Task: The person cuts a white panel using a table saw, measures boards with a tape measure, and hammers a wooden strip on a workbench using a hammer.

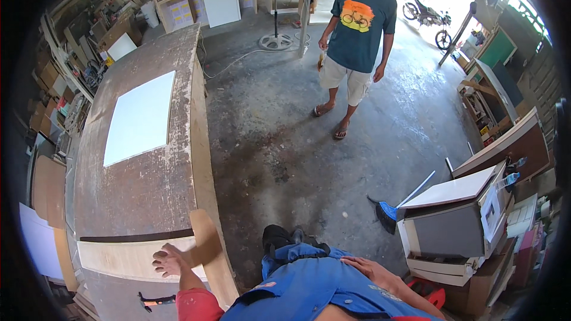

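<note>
My left hand (168, 260) lies palm down on a pale wooden board (116, 257), its fingers spread and holding nothing. This board crosses the near end of a long worn brown workbench (134, 196). A dark strip runs along its far edge. Beside my left wrist, a light brown wooden strip (211, 255) lies along the bench's right edge. Nearer to me is a hammer (156, 302) with an orange and black handle. My right hand (366, 267) rests flat against my blue shirt (309, 288) at the waist, with nothing visible in it.
Farther up the bench lies a white panel (141, 119). A person (363, 30) in a dark T-shirt stands on the concrete floor ahead. On the right are a blue broom (389, 211) and stacked cabinet pieces (446, 226). Wood scraps line the left, and a pedestal fan (278, 12) stands behind.
</note>
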`<state>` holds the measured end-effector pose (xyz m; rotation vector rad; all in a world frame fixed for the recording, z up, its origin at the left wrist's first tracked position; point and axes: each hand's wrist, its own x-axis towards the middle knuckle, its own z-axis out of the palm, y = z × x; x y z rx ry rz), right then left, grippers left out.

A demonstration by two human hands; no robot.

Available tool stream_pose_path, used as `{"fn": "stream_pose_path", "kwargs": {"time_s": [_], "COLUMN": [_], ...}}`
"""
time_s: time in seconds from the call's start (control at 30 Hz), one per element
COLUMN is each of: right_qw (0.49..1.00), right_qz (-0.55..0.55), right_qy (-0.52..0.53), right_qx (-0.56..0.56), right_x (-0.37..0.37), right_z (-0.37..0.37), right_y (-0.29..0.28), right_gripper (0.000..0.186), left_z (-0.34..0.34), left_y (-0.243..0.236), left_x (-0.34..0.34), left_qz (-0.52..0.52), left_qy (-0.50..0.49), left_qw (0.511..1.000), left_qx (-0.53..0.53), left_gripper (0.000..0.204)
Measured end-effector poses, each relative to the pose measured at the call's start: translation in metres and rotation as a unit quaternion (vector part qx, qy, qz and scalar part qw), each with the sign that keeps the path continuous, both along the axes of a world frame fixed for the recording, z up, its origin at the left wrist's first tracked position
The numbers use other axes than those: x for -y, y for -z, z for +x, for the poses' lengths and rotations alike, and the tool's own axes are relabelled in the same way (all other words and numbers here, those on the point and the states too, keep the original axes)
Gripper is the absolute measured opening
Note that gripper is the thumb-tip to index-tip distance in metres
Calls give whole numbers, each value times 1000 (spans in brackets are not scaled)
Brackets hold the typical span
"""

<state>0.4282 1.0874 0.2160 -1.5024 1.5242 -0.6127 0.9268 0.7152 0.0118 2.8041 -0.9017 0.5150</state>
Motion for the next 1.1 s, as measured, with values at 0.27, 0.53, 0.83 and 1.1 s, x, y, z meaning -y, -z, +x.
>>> {"fn": "stream_pose_path", "kwargs": {"time_s": [0.27,0.53,0.83,1.1], "right_qw": [1000,1000,1000,1000], "right_qz": [9,12,24,13], "right_qy": [-2,3,0,22], "right_qx": [-7,14,17,16], "right_x": [-2,-4,-12,-18], "right_z": [-4,-5,-7,-2], "right_y": [8,9,16,22], "right_gripper": [78,80,82,79], "left_z": [1,2,4,3], "left_y": [1,4,15,15], "left_x": [-2,1,2,5], "left_qz": [-4,-18,-18,1], "left_qy": [1,-3,-12,-24], "left_qw": [1000,1000,999,1000], "left_qx": [-25,14,37,19], "left_gripper": [47,44,48,45]}}
